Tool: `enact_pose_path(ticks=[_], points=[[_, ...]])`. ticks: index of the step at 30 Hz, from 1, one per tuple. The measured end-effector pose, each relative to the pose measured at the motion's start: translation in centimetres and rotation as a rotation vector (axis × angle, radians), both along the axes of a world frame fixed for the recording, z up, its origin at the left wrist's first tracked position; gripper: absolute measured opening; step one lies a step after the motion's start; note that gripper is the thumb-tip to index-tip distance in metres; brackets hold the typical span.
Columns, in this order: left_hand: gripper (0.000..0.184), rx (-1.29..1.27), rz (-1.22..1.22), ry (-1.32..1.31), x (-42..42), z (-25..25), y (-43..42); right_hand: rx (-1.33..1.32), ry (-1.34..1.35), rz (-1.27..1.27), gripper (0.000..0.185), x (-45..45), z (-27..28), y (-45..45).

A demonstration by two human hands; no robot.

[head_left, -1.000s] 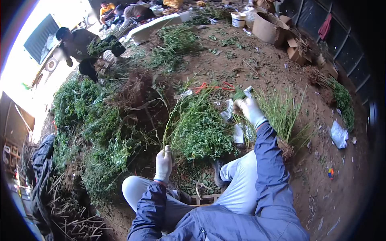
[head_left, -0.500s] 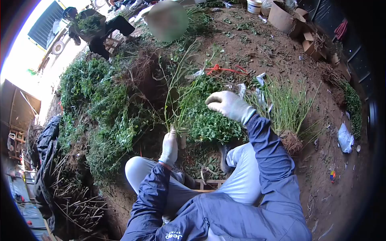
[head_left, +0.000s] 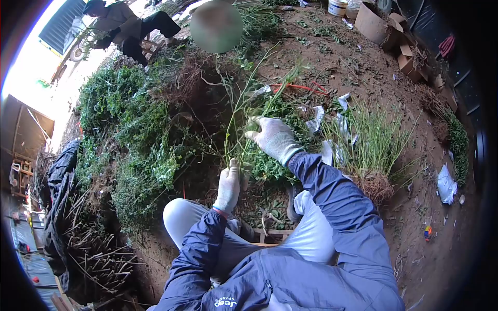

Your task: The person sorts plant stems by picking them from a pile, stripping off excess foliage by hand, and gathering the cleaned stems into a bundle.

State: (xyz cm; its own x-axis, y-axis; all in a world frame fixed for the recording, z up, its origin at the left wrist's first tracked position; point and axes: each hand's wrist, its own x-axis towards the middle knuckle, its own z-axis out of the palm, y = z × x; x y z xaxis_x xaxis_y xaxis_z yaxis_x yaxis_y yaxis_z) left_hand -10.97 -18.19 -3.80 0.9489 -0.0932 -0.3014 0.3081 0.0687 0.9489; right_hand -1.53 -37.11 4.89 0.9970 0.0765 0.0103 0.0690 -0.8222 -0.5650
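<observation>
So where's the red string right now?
In the head view, the red string lies on the ground right of centre, beyond the gloved right hand, with white scraps near both ends.

A plant bundle (head_left: 374, 145) stands on the ground (head_left: 295, 62) here; left of it, the held stalks (head_left: 229, 132), then a plant heap (head_left: 137, 132); beyond it, a bucket (head_left: 337, 8); right of it, a bag (head_left: 446, 184).

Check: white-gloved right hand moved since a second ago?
Yes: the right hand moved left, away from the upright green-stemmed plant bundle, toward the white-gloved left hand.
</observation>
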Motion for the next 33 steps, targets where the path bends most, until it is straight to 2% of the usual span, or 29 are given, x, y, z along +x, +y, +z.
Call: enact_pose_path(ticks=[3, 5, 6, 8, 9, 10, 12, 14, 15, 16, 17, 18, 20, 22, 25, 26, 28, 29, 31, 32, 33], points=[[0.067, -0.006, -0.006, 0.017, 0.0, 0.1, 0.4, 0.015, 0.152, 0.049, 0.032, -0.1, 1.4, 0.4], [0.068, 0.011, -0.032, -0.002, 0.1, 0.3, 0.6, 0.365, 0.274, 0.085, 0.025, 0.7, 0.4, -0.5], [0.069, 0.002, -0.023, 0.000, 0.2, 0.6, 0.5, 0.712, 0.368, 0.023, 0.020, 0.9, 0.3, -1.0], [0.068, -0.032, -0.005, 0.018, 0.3, 0.8, 0.6, 1.045, 0.268, -0.177, 0.016, 1.7, 1.4, -2.7], [0.066, -0.061, 0.015, 0.037, 0.1, 0.7, 0.6, 1.034, 0.158, -0.172, 0.016, 2.8, 1.2, -5.1], [0.065, -0.098, 0.038, 0.079, -0.1, 0.6, 0.6, 1.200, 0.071, -0.298, 0.016, 3.3, 1.9, -6.2], [0.066, -0.127, 0.054, 0.086, -0.3, 0.8, 0.6, 1.050, 0.005, -0.282, 0.021, 3.2, 2.1, -8.6], [0.066, -0.227, 0.034, 0.095, -0.1, 0.6, 0.7, 0.843, 0.129, -0.142, 0.023, 2.8, 0.6, -9.7], [0.066, -0.281, 0.046, 0.146, 0.2, 0.4, 0.7, 0.649, 0.246, -0.053, 0.023, 2.0, 1.3, -9.3], [0.066, -0.339, 0.058, 0.196, 0.5, 0.1, 0.5, 0.291, 0.129, 0.132, 0.027, 2.0, -0.5, -9.7], [0.066, -0.371, 0.041, 0.206, 0.5, 0.4, 0.3, 0.259, 0.139, 0.126, 0.046, 1.3, -0.4, -8.7], [0.066, -0.374, 0.034, 0.205, 0.6, 0.5, 0.1, 0.237, 0.146, 0.105, 0.052, 1.1, -0.7, -7.7], [0.067, -0.415, 0.023, 0.214, 0.5, 0.6, -0.1, 0.520, 0.101, 0.068, 0.062, 1.4, -1.5, -6.1], [0.069, -0.415, -0.011, 0.210, 0.5, 0.7, -0.1, 0.546, 0.102, 0.131, 0.064, 2.4, -2.3, -5.2], [0.070, -0.388, -0.057, 0.221, 0.2, 0.8, -0.1, 0.634, 0.162, 0.069, 0.043, 2.3, -2.8, -4.0], [0.070, -0.384, -0.059, 0.224, 0.1, 0.9, 0.1, 0.758, 0.316, 0.065, 0.030, 2.2, -0.6, -3.7], [0.068, -0.476, -0.079, 0.238, 0.2, 0.9, 0.5, 0.638, 0.253, 0.076, 0.024, 2.3, 0.7, -4.0], [0.066, -0.515, -0.065, 0.231, 0.2, 1.3, 0.4, 0.526, 0.193, 0.034, 0.027, 2.4, 1.2, -4.3], [0.066, -0.581, -0.078, 0.265, 0.3, 1.7, 0.9, 0.664, 0.033, -0.122, 0.025, 4.0, -0.3, -6.2], [0.065, -0.646, -0.090, 0.297, 0.2, 1.9, 1.0, 0.665, -0.041, -0.214, 0.023, 4.2, 0.2, -7.1], [0.065, -0.657, -0.071, 0.294, -0.1, 2.6, 0.8, 0.596, 0.005, -0.205, 0.022, 4.3, 0.6, -8.1]])
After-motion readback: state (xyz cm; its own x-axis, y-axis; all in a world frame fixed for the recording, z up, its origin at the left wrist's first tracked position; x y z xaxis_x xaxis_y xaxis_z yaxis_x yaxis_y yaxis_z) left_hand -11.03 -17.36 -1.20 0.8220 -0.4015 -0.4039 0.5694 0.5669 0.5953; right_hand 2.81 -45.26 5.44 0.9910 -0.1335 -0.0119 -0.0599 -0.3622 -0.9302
